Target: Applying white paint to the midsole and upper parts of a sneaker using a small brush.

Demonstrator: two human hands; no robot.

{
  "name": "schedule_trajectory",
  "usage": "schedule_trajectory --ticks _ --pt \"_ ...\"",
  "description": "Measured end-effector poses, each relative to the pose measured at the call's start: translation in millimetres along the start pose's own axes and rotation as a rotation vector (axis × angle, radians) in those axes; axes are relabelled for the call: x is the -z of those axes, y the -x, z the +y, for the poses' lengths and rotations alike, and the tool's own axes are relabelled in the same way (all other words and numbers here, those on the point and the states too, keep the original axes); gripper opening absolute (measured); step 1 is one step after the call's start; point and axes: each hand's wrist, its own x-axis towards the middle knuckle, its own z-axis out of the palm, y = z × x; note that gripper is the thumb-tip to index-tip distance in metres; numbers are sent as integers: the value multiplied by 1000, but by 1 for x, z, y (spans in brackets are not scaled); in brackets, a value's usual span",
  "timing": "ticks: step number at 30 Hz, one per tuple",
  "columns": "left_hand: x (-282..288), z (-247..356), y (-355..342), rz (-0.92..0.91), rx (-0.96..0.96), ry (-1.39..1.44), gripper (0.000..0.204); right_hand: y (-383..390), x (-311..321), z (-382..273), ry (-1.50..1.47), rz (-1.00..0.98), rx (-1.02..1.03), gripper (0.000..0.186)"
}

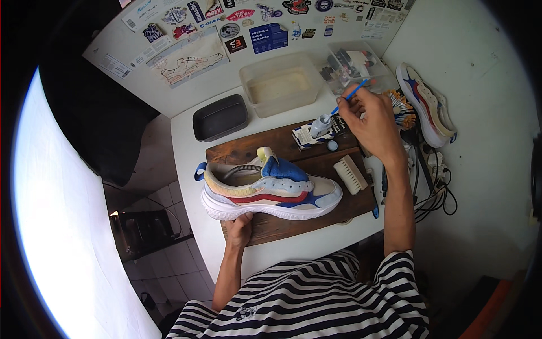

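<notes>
A sneaker [271, 195] in white, cream, blue and red is held on its side-on profile above a dark wooden board [265, 231], its toe to the right. My left hand [240, 229] grips it from below at the heel half of the sole; most fingers are hidden under it. A curved coil shows inside the shoe opening. Between the fingertips of my right hand [367, 113] is a thin blue-handled paintbrush [354, 90], its lower end at the mouth of a small open bottle [320, 126]. The bottle stands by a small printed box [304, 137]. A round light cap [332, 146] lies nearby.
A pale-bristled scrub brush [350, 175] lies right of the sneaker. Behind stand a dark grey basin [220, 117], a translucent tub [257, 104] and a clear box of bottles [354, 59]. Several brushes [403, 107], the matching sneaker [423, 104] and tangled cables [437, 195] are at right.
</notes>
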Motion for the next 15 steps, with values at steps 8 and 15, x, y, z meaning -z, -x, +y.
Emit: schedule_trajectory --ticks 8,15 --pt "-2 -1 -3 5 -5 30 73 5 3 17 -104 103 6 12" --pt "5 -4 -2 3 -24 17 70 11 8 15 -203 120 25 9"
